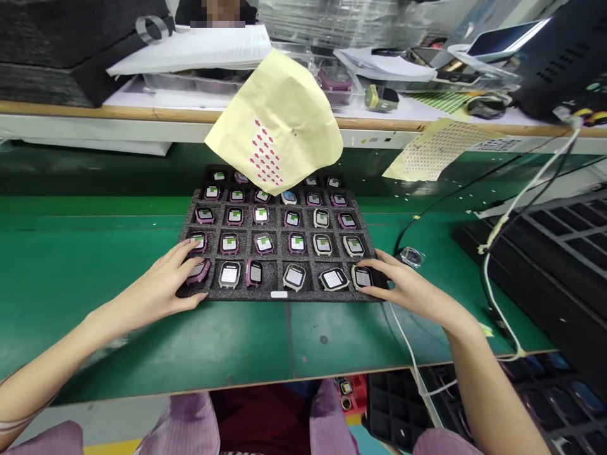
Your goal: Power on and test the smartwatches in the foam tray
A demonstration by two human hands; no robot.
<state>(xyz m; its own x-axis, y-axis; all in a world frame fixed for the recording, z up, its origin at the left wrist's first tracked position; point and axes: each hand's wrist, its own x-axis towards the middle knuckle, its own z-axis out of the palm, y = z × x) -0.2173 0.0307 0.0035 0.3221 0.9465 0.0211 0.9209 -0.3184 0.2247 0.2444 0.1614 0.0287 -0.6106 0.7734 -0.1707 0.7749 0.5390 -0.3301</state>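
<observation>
Watch tray [281, 248] — left hand [159, 282] and right hand [411, 287] touch its sides.

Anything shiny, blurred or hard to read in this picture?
Head view: bright glints on clear plastic; pale sheen on green table; a pixelated patch at the top edge; left hand and right hand fairly sharp; text on watches tiny, unreadable.

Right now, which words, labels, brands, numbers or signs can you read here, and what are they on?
No word or number reads clearly.
Yellow sheet: rows of small red arrows.
Watch screens: text too small.
White label on the tray: too small.
Right-hand sheet: marks too small.
Dark red cloth: letters cut off at the picture's edge.
</observation>
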